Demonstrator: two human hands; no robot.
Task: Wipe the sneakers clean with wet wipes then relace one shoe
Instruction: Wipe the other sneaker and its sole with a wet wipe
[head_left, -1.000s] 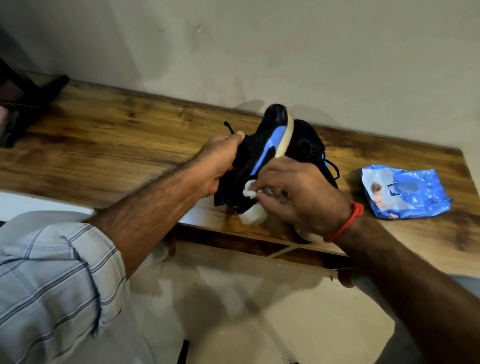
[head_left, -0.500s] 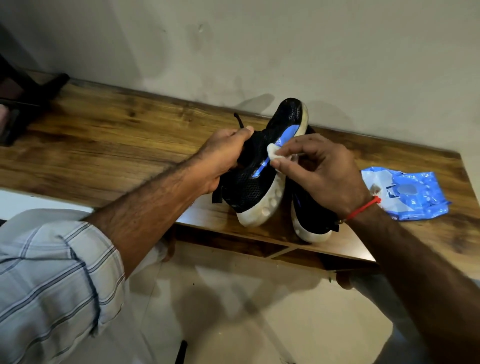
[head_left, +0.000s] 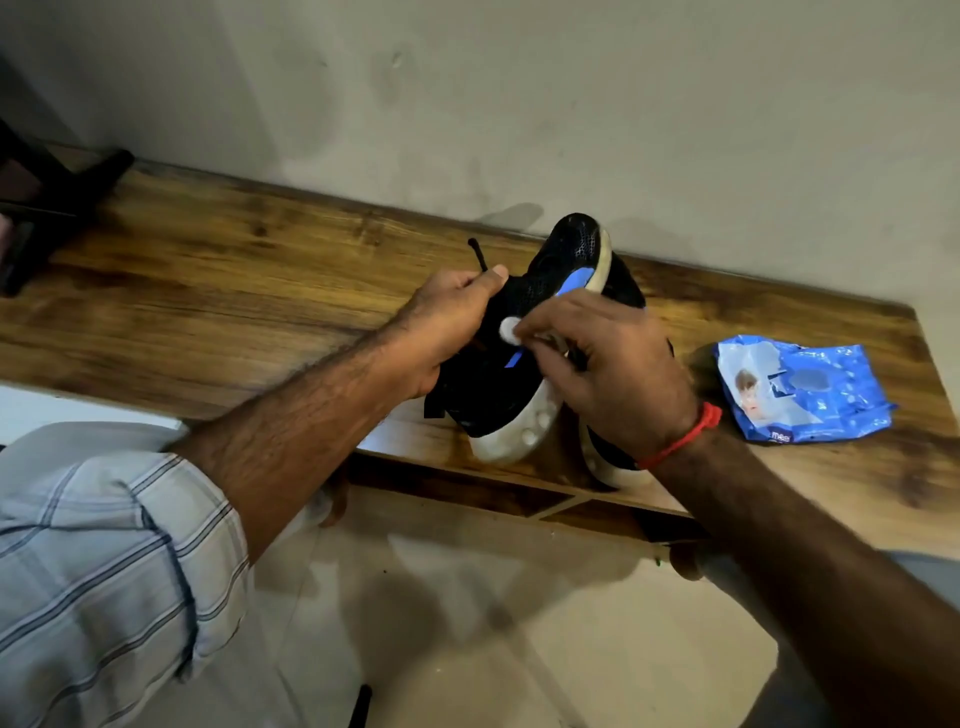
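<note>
Head view: a black sneaker (head_left: 519, 358) with a blue stripe and white sole is held tipped up on its heel at the front edge of a wooden shelf (head_left: 218, 291), toe pointing up toward the wall. It is gripped at the laced side by the left hand (head_left: 447, 332), whose fingers are curled round the upper, a black lace end (head_left: 477, 254) sticking up just above the thumb. A small wad of white wipe (head_left: 509, 330) is pinched in the fingertips of the right hand (head_left: 608, 374) and pressed against the shoe's side, beside the blue stripe.

The wiping step is judged to be in hand, with the side panel being cleaned; relacing has not yet begun. The next move would call for the wipe to be drawn along the mesh and sole edge while the shoe is kept steady, then for the shoe to be turned.

Two sneakers can be counted: the held one and a second sneaker (head_left: 631, 291) standing just behind it, largely hidden by the right hand. One wipe is in use. One blue pack of wipes (head_left: 800, 389) lies on the shelf to the right, apart from the shoes. Two hands are seen.
</note>
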